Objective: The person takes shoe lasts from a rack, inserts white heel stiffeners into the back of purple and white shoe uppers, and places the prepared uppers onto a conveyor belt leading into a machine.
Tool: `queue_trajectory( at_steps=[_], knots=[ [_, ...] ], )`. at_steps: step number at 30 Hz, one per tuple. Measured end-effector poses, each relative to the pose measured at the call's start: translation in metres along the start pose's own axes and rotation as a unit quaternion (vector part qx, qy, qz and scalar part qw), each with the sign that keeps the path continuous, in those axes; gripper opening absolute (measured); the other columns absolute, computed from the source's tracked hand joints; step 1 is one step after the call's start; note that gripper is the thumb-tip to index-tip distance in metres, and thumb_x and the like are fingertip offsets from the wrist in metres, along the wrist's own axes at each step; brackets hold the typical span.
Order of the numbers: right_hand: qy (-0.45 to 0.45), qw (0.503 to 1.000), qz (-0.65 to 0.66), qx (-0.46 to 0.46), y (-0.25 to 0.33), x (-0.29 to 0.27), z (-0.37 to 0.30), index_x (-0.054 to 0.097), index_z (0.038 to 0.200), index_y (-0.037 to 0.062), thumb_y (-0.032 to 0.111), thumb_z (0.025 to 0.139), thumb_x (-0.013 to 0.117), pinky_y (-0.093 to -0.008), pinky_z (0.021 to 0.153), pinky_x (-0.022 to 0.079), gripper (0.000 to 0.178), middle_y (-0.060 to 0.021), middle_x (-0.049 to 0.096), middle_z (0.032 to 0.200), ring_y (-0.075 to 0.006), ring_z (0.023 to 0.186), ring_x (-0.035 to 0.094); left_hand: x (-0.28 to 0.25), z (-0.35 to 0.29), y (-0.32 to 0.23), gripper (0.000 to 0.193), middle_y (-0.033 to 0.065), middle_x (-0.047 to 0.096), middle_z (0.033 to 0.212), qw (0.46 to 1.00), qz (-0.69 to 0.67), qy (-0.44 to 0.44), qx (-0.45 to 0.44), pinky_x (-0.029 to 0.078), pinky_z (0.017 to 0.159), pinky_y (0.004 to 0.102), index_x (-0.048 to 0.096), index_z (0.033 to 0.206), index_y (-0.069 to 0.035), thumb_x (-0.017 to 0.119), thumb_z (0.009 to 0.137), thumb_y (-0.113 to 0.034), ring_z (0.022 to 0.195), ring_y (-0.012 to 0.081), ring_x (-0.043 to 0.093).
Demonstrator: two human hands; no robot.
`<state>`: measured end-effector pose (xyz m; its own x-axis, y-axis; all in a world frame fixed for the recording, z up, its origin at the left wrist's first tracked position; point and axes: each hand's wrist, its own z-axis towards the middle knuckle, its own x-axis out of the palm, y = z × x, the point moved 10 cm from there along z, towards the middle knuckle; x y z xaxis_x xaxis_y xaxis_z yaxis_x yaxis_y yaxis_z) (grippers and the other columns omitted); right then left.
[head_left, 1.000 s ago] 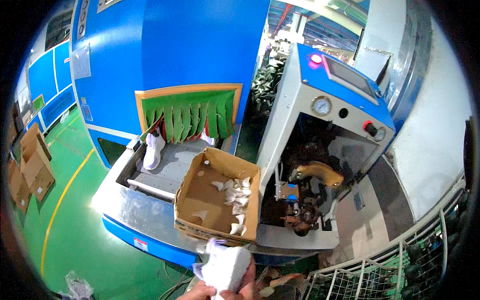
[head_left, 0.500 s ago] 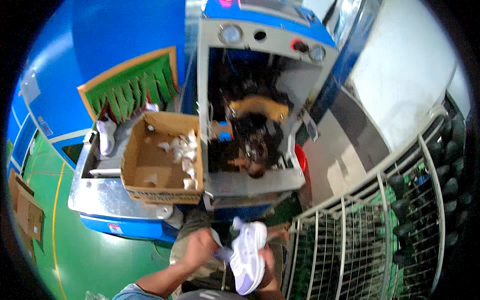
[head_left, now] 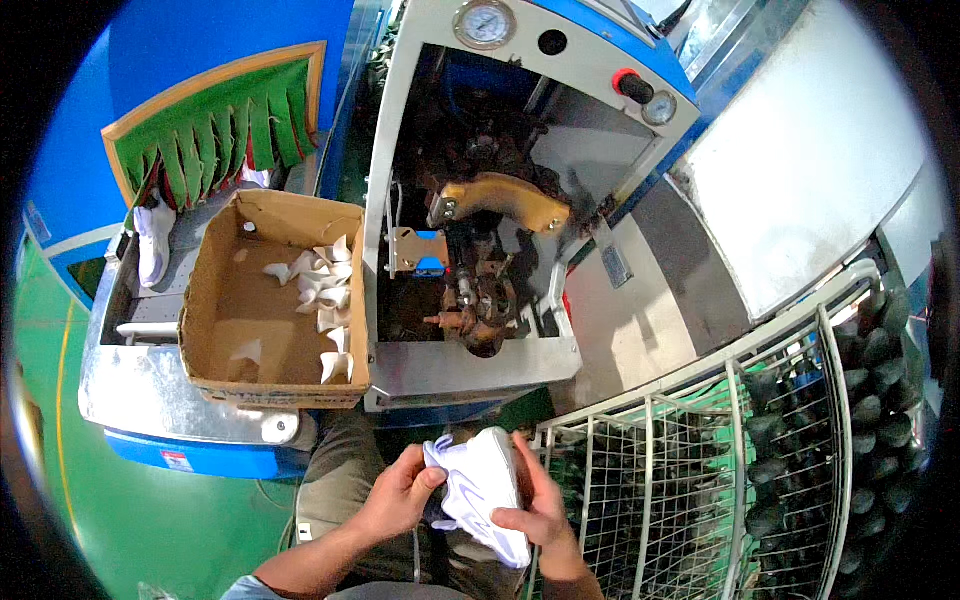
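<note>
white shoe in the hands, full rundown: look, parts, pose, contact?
The white shoe is a low sneaker with a smooth white upper, a pale lilac curved stripe on its side and lilac trim near the toe. It is held at lap height, below the open machine, tilted with one end toward the lower right. The left hand grips the bunched upper end, thumb on top; the right hand cups the other side, fingers over the lower end. Its sole is not visible.
</note>
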<state>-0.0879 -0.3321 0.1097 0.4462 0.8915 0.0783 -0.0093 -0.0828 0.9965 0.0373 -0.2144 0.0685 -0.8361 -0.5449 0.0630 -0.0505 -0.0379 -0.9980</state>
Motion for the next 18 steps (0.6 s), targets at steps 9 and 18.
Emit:
queue_trajectory(
  at_steps=[9, 18],
  knots=[
    [-0.097, 0.973, -0.161, -0.137, 0.191, -0.021, 0.119, 0.016, 0.151, -0.0077, 0.016, 0.075, 0.072, -0.0402, 0.111, 0.035, 0.097, -0.0241, 0.044, 0.143, -0.0312, 0.130, 0.047, -0.013, 0.055, -0.043, 0.029, 0.0088, 0.059, 0.111, 0.982, -0.184, -0.016, 0.041, 0.049, 0.086, 0.0291, 0.047, 0.116, -0.002, 0.054, 0.101, -0.026, 0.100, 0.0141, 0.057],
    [-0.052, 0.860, -0.503, 0.064, 0.214, -0.012, 0.244, 0.034, 0.148, -0.0008, 0.031, 0.068, 0.070, -0.0303, 0.095, 0.046, 0.094, -0.0265, 0.061, 0.125, -0.0286, 0.115, 0.061, 0.024, 0.029, 0.047, 0.024, 0.0045, 0.065, 0.090, 0.962, -0.208, 0.015, -0.177, 0.048, 0.076, 0.0262, 0.055, 0.103, -0.002, 0.060, 0.099, -0.025, 0.083, 0.0096, 0.058]
  ],
)
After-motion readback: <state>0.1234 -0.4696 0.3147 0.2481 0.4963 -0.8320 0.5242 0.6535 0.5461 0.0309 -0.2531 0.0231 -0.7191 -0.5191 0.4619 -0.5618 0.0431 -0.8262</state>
